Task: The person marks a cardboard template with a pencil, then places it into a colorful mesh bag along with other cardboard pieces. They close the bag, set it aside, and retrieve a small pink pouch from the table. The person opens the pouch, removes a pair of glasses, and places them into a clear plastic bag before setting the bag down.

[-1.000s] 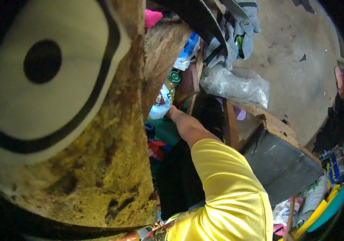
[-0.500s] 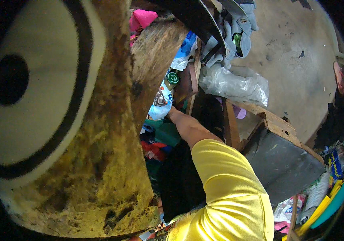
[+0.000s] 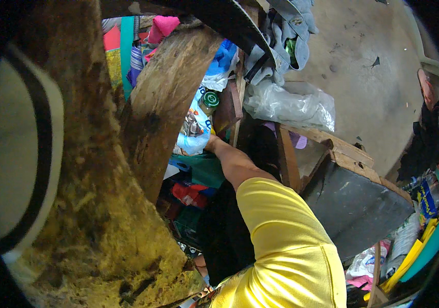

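My right arm, in a yellow sleeve, stretches away from the lower edge into a cluttered space under a wooden board. My right hand [image 3: 212, 143] is at the side of a white and blue plastic bag [image 3: 195, 141]; its fingers are hidden, so I cannot tell whether they grip it. Through the bag, brownish contents show. Just beyond stands a jar with a green lid [image 3: 210, 99]. A green cloth-like thing [image 3: 206, 169] lies below the hand, next to a red and blue bundle [image 3: 188, 194]. My left hand is not in view.
A stained wooden board [image 3: 142, 246] fills the near left, with a slanting plank [image 3: 171, 97] behind it. To the right are a dark panel with a wooden frame [image 3: 358, 205] and a clear plastic bag [image 3: 291, 105]. Grey cloth [image 3: 286, 41] lies at the far side.
The view has shifted, so the near board sits further left and more of the clutter behind it shows. My right hand stays beside the plastic bag.
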`<state>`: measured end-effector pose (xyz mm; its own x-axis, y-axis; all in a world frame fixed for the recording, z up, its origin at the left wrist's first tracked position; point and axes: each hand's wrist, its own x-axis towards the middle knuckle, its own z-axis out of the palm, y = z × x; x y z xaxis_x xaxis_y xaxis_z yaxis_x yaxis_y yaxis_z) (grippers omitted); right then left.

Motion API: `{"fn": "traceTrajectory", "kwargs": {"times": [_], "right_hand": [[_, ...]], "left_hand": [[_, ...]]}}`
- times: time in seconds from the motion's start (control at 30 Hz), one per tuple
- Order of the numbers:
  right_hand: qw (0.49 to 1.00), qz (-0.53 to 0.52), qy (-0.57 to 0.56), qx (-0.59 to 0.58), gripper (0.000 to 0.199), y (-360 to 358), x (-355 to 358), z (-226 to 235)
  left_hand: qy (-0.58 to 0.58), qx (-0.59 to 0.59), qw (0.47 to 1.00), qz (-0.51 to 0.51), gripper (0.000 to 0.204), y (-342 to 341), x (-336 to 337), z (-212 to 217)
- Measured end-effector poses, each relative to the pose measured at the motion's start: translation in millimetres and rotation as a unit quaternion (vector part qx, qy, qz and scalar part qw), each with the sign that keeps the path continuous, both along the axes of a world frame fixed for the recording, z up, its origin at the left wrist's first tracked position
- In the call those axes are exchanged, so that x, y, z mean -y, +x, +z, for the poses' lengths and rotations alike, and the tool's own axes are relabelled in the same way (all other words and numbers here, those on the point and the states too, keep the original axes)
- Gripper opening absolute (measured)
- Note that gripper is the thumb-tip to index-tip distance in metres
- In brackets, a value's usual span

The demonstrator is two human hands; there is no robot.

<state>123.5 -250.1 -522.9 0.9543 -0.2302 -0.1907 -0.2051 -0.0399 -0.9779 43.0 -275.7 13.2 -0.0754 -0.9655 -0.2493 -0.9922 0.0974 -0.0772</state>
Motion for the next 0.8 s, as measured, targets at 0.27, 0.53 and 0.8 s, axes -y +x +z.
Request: {"fn": "traceTrajectory", "kwargs": {"times": [0.27, 0.53, 0.8], "right_hand": [[0.992, 0.039, -0.122, -0.024, 0.059, -11.4, 15.8, 7.4], [0.956, 0.073, -0.112, -0.260, 0.071, -21.2, 43.9, 68.7], [0.916, -0.169, 0.043, -0.362, 0.098, -58.3, 70.1, 131.4]], "left_hand": [[-0.006, 0.005, 1.000, 0.010, 0.079, 6.6, -13.9, 8.1], [-0.021, -0.012, 0.999, 0.029, 0.074, 2.8, -13.2, 19.1], [-0.087, -0.136, 0.986, 0.035, 0.055, -19.9, 24.3, -8.9]]}}
